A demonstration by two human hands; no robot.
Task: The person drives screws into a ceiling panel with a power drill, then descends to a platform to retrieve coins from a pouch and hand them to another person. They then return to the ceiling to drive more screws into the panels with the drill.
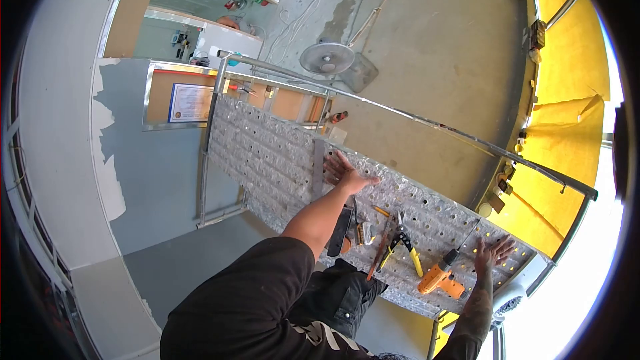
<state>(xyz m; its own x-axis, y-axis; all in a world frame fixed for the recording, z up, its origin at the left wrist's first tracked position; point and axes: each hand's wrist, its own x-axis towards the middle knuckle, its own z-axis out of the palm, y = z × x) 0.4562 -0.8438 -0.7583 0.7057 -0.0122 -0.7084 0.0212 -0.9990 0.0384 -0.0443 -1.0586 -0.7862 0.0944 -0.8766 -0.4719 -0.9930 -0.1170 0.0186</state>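
Note:
Both my hands lie on a perforated metal scaffold platform (267,140). My left hand (345,175) rests near its far edge, fingers spread, holding nothing. Over toward the right end, my right hand (493,255) is flat with its fingers apart, also holding nothing. Just left of it lies an orange drill (440,280) with a black chuck. Yellow-handled snips (403,247) sit between my hands, beside a thin reddish-brown tool (380,250) and a yellow pencil-like stick (381,211). A black flat-sided object (340,232) and a small metallic tool (365,233) are nearer my left forearm.
A scaffold guard rail (400,112) runs along the far side. Down on the concrete floor (440,40) stands a pedestal fan (327,59), with loose cables (303,17) behind it. Yellow sheeting (567,140) hangs at right; a partly painted wall (153,160) rises at left.

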